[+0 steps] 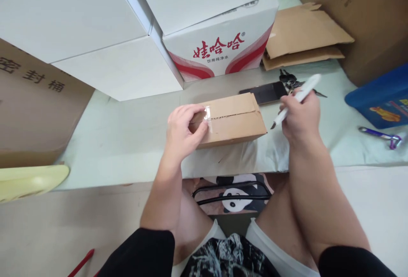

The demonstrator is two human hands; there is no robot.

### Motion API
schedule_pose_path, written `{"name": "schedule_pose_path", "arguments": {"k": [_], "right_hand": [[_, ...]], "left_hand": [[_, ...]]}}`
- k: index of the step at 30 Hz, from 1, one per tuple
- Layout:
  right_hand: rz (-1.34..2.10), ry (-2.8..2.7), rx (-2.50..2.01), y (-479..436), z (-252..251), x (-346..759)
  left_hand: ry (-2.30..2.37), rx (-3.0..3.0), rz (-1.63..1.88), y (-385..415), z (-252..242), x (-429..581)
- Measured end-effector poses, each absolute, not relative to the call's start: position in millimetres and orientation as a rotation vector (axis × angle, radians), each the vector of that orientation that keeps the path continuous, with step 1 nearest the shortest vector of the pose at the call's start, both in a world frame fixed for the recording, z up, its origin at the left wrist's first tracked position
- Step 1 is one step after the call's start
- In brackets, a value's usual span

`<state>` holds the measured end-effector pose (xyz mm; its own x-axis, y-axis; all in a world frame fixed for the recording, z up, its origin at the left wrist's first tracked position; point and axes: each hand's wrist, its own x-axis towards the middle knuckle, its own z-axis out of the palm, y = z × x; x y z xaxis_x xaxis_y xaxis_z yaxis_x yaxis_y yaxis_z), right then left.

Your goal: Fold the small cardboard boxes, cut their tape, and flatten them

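Observation:
A small brown cardboard box (234, 126) lies on the pale cloth-covered table. Across its top runs a seam, with a piece of clear tape (207, 114) at the left part. My left hand (184, 127) grips the box's left end, thumb and fingers curled around the tape. In my right hand (301, 113) is a slim white craft knife (296, 100), its dark tip pointing down and left. That tip is just off the box's right end, apart from it. The left end of the box is hidden by my left hand.
Behind the box lie a dark phone (266, 93) and a bunch of keys (288, 79). White cartons (219, 52) and folded cardboard (307, 35) stand at the back. A blue bag (382, 98) and a purple carabiner (382, 134) are on the right; a yellow object (35, 179) is on the left.

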<state>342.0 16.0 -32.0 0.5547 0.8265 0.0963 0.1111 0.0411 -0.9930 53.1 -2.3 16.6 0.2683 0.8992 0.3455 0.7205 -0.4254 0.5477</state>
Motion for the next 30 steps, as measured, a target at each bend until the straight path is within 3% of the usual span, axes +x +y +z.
{"name": "schedule_pose_path", "arguments": {"k": [3, 8, 12, 20, 30], "right_hand": [[0.78, -0.581, -1.13, 11, -12, 336], [0.93, -0.715, -0.803, -8, 18, 318], [0.993, -0.923, -0.894, -22, 22, 303], [0.765, -1.389, -1.13, -53, 42, 294], [0.746, -1.314, -1.318, -53, 42, 284]], "left_hand": [[1.479, 2.231, 0.882, -2, 17, 51], [1.437, 2.265, 0.828, -3, 18, 50], [1.406, 2.218, 0.82, -6, 16, 52], [1.172, 1.962, 0.852, -13, 20, 44], [1.069, 2.066, 0.771, -25, 20, 67]]}}
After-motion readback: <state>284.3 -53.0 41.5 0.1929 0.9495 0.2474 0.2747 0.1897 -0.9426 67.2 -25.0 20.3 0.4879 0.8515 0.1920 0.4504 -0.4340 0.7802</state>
